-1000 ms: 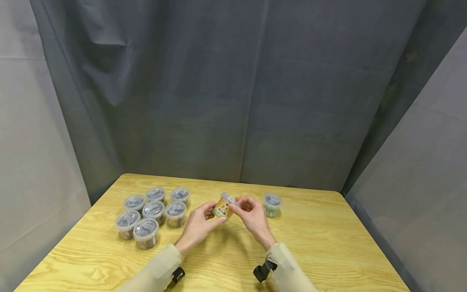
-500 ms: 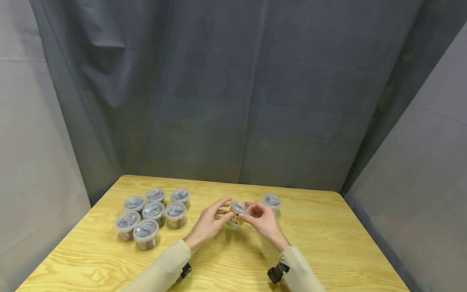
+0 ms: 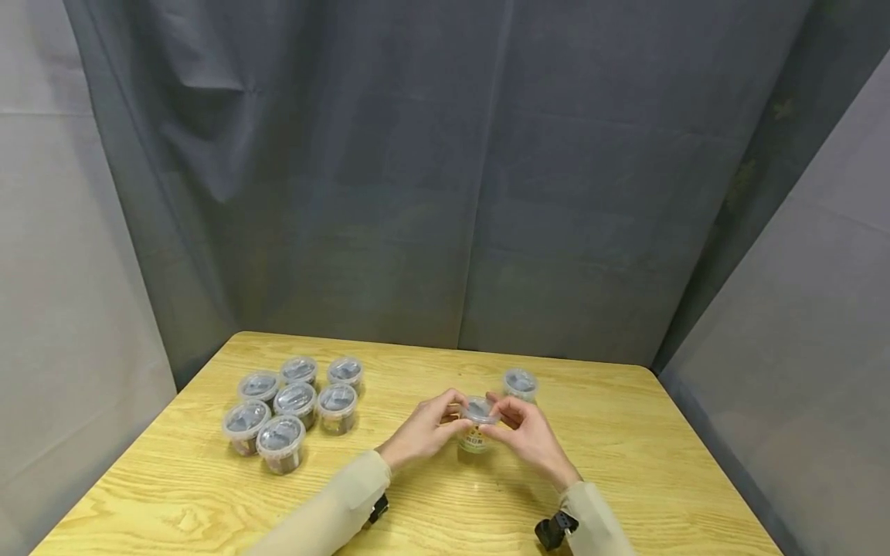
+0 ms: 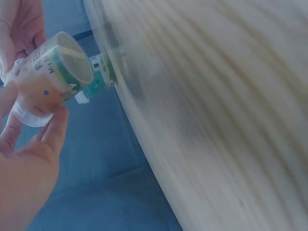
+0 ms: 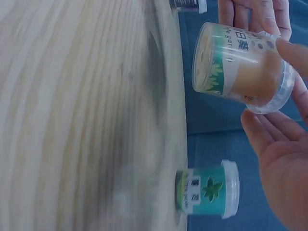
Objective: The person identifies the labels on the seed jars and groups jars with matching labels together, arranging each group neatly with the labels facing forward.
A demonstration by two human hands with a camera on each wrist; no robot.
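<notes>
A small clear plastic cup (image 3: 475, 442) with a yellow-orange and green label and a clear lid (image 3: 480, 410) is held nearly upright, close over the table. My left hand (image 3: 426, 429) grips its upper side between thumb and fingers. From the other side, my right hand (image 3: 526, 437) pinches it at the lid's rim. In the right wrist view the cup's base (image 5: 203, 57) faces the tabletop, just off its surface. The left wrist view shows the same cup (image 4: 45, 79) between both hands.
Just behind my right hand stands a green-labelled lidded cup (image 3: 520, 381). Several dark-filled lidded cups (image 3: 295, 401) are grouped at the left of the wooden table (image 3: 431, 510). A dark grey curtain (image 3: 389, 193) hangs behind the table's far edge.
Both hands have carried the yellow-orange cup rightward and down toward the table. It has gone from tilted to nearly upright. The other cups have stayed in place.
</notes>
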